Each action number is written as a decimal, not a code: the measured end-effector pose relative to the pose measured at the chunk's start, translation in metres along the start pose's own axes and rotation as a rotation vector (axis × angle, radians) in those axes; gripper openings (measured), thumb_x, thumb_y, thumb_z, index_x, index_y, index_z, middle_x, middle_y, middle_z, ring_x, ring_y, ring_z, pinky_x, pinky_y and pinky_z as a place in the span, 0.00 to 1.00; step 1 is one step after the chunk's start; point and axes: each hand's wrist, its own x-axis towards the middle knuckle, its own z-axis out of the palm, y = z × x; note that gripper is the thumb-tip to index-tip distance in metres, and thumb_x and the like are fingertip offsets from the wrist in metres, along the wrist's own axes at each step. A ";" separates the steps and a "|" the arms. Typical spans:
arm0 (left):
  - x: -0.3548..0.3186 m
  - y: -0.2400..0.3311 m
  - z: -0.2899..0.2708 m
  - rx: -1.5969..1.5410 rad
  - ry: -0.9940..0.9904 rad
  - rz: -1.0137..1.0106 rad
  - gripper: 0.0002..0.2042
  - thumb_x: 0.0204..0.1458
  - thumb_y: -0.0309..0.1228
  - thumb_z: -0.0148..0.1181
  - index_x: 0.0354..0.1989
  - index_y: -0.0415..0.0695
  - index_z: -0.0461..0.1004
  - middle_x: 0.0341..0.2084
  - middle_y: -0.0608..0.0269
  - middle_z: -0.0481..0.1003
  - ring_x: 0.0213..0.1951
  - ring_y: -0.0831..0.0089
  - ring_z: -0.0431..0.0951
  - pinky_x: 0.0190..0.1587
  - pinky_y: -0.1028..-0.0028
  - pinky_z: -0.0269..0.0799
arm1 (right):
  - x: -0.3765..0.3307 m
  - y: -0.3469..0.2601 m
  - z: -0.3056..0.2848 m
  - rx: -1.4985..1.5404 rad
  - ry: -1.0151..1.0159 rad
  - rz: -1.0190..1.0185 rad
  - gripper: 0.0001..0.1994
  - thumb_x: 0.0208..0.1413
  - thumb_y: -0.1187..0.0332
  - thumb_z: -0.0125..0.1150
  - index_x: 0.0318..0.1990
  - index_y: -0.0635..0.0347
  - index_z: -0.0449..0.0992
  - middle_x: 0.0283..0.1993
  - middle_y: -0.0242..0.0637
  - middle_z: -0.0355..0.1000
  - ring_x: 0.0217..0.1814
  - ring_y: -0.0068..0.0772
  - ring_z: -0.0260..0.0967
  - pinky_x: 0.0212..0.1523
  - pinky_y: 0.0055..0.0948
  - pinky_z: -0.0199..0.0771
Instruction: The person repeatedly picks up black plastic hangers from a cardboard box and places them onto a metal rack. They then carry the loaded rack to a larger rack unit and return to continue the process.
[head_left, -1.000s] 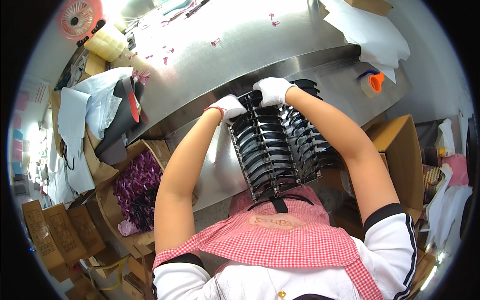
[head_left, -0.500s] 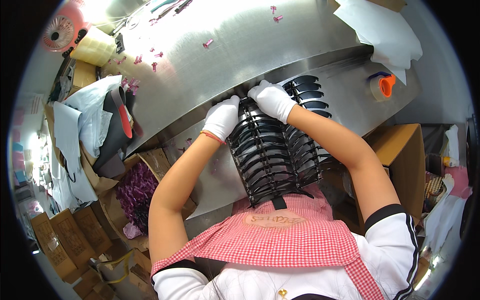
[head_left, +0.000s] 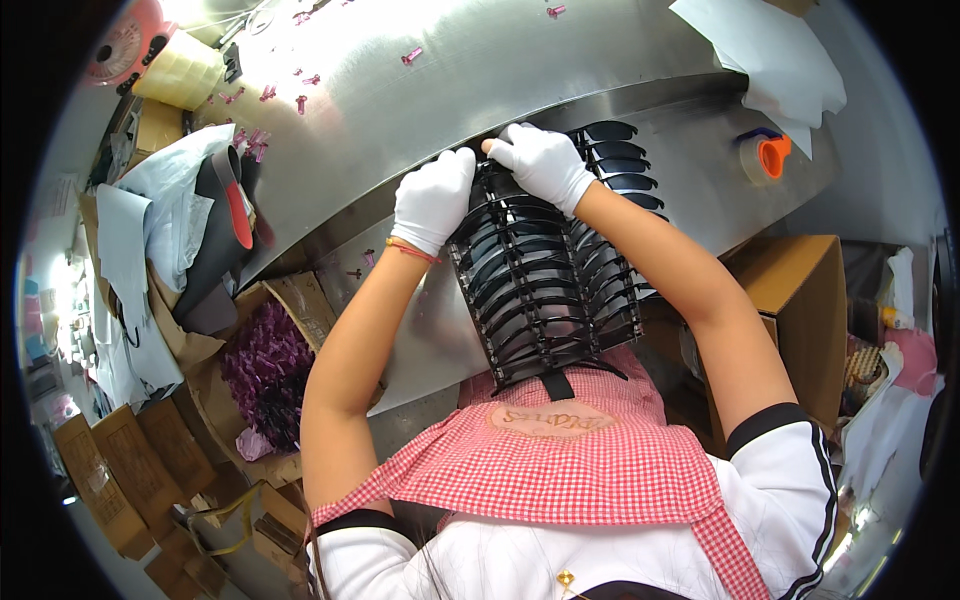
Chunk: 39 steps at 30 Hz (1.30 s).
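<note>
On the near metal ledge stands a long rack of black, glossy curved pieces (head_left: 530, 270) that look like sunglasses, stacked in close rows and reaching back toward my apron. White gloves cover both hands. My left hand (head_left: 433, 200) is closed at the far left end of the rows, its fingertips curled out of sight. Just beside it, my right hand (head_left: 545, 168) is also closed at the far end, fingers bent and thumb tip bare. What either hand pinches is hidden or too small to make out.
Small pink clear pieces (head_left: 411, 56) are scattered on the raised metal table (head_left: 380, 130). An orange tape dispenser (head_left: 772, 158) lies at right, below white sheets (head_left: 775, 70). A carton of purple pieces (head_left: 268, 375) stands at left, another cardboard box (head_left: 795, 300) at right.
The whole view has shifted slightly, so the table sits higher in the picture. My left hand has turned more upright; my right hand has rolled so its thumb now shows. The rack stays put.
</note>
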 end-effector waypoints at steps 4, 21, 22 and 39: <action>0.021 -0.010 -0.032 -0.454 -0.483 -0.197 0.20 0.53 0.40 0.62 0.49 0.40 0.73 0.31 0.56 0.79 0.30 0.63 0.82 0.30 0.67 0.76 | 0.019 0.009 -0.029 0.474 -0.617 0.297 0.29 0.51 0.50 0.70 0.56 0.56 0.71 0.46 0.51 0.78 0.48 0.54 0.76 0.49 0.42 0.76; -0.020 0.026 -0.015 -0.321 -0.527 -0.243 0.09 0.48 0.26 0.55 0.38 0.40 0.74 0.29 0.48 0.80 0.32 0.52 0.83 0.34 0.58 0.79 | -0.032 -0.024 -0.014 0.213 -0.410 0.093 0.13 0.49 0.71 0.61 0.42 0.61 0.70 0.33 0.43 0.75 0.34 0.49 0.78 0.34 0.40 0.80; -0.022 0.028 -0.014 -0.296 -0.481 -0.236 0.09 0.47 0.26 0.55 0.38 0.41 0.73 0.28 0.49 0.80 0.31 0.52 0.83 0.34 0.59 0.79 | -0.035 -0.025 -0.011 0.154 -0.396 0.082 0.11 0.50 0.73 0.59 0.41 0.59 0.69 0.32 0.41 0.74 0.32 0.45 0.78 0.30 0.38 0.80; -0.016 0.019 -0.040 -0.759 -0.866 -0.310 0.36 0.37 0.52 0.70 0.45 0.29 0.73 0.36 0.37 0.79 0.41 0.49 0.82 0.48 0.63 0.77 | -0.009 -0.021 -0.047 0.474 -0.876 0.185 0.32 0.47 0.59 0.74 0.57 0.63 0.66 0.44 0.55 0.76 0.49 0.56 0.76 0.49 0.42 0.76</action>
